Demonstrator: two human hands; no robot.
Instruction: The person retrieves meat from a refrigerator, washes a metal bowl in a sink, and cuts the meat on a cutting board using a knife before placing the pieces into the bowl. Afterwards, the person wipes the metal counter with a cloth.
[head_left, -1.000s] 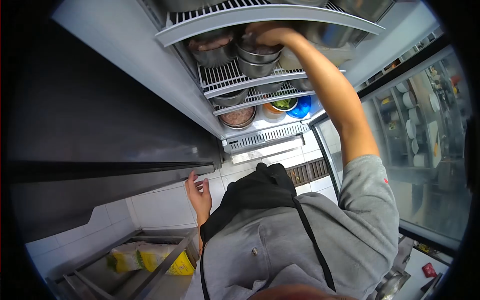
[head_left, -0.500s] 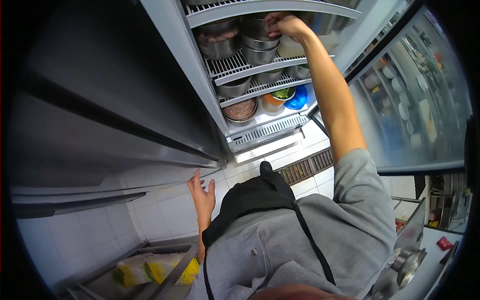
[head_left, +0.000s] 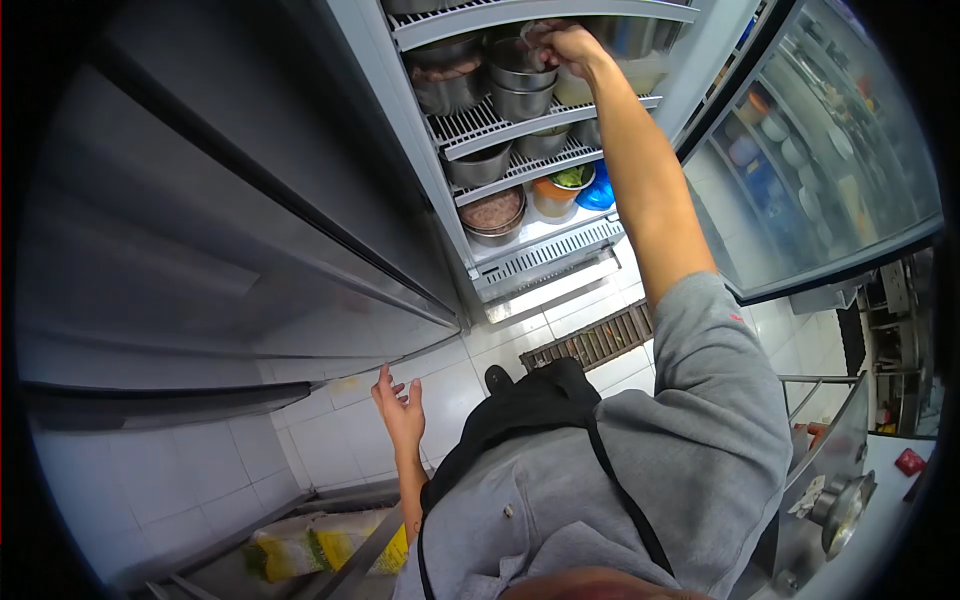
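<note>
My right hand point(head_left: 562, 48) reaches into the open fridge at the upper shelf. Its fingers are closed at the mouth of a round steel pot point(head_left: 522, 70), which is stacked on another steel pot point(head_left: 523, 101). Something pale and glossy shows at the fingertips, too small to name. Left of the stack stands a larger steel pot point(head_left: 448, 92) with pinkish meat in it. A pale tub point(head_left: 575, 90) stands to the right, partly behind my wrist. My left hand point(head_left: 400, 412) hangs low over the floor, fingers apart, holding nothing.
Lower shelves hold a steel pot point(head_left: 478, 165), a pan of minced meat point(head_left: 493, 212), a container of greens point(head_left: 572, 178) and a blue bag point(head_left: 597, 188). The glass door point(head_left: 820, 170) swings out at right. A floor drain point(head_left: 590, 338) and yellow sacks point(head_left: 330, 545) lie below.
My view has shifted, so the fridge door and shelves sit differently in it. My right hand stays at the upper pot with its fingers closed. My left hand remains low with its fingers apart.
</note>
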